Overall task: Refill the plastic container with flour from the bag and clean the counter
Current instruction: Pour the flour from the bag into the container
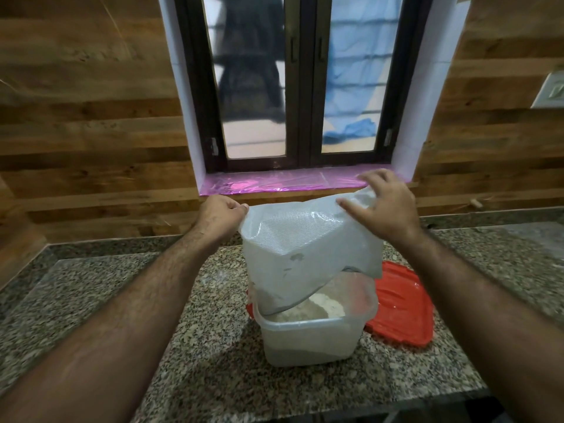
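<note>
A translucent plastic bag (308, 245) hangs upside down over a clear plastic container (305, 340) on the granite counter (198, 346). Its open mouth reaches into the container, where a mound of pale flour (311, 309) lies. My left hand (221, 213) pinches the bag's upper left corner. My right hand (387, 206) holds the upper right corner, with its fingers spread over the plastic. The bag looks nearly empty, with a dusting of flour inside.
A red lid (399, 309) lies flat on the counter just right of the container. Behind is a wood-panelled wall and a window with a pink-lined sill (274, 181). A white switch plate (549, 90) is on the right wall. The counter's front edge is near the bottom.
</note>
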A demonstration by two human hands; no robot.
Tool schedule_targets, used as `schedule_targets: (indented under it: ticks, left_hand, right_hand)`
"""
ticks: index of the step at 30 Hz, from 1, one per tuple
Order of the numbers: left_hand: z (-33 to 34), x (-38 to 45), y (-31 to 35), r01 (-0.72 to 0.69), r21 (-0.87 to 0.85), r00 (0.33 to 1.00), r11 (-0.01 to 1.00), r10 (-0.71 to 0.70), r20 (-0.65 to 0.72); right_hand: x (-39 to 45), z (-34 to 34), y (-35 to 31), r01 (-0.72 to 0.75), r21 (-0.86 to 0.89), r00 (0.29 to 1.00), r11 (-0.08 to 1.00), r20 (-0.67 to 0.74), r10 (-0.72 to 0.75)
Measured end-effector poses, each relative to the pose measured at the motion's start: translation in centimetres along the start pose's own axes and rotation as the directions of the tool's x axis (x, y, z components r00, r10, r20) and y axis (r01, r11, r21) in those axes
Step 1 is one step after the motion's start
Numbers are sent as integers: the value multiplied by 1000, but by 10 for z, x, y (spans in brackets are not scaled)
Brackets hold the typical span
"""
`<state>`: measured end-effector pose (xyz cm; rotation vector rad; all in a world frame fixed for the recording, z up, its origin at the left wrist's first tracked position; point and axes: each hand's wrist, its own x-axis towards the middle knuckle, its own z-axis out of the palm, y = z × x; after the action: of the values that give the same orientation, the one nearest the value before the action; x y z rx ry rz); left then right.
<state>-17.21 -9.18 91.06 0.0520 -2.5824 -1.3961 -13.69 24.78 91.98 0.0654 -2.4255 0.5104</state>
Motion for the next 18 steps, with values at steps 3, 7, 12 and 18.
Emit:
schedule_targets:
  ticks: [3,7,12,18]
  left_hand:
    - [1,-1,2,-1,-46,1000,999,2,20]
    - [3,-2,10,-5,-130,998,991,13,62]
    - [4,-2,13,-28,-190,993,981,50,111]
    - [13,-3,9,-51,-248,989,967,84,125]
  right_hand:
    - [-8,-15,-30,308,-405,945,861,234,-228]
    - [1,-10,-61,455,-390,804,801,567,-181]
    - [24,-10,-72,371,-322,731,871,680,-60]
    - [36,-14,-76,382,-168,715,909,676,-176]
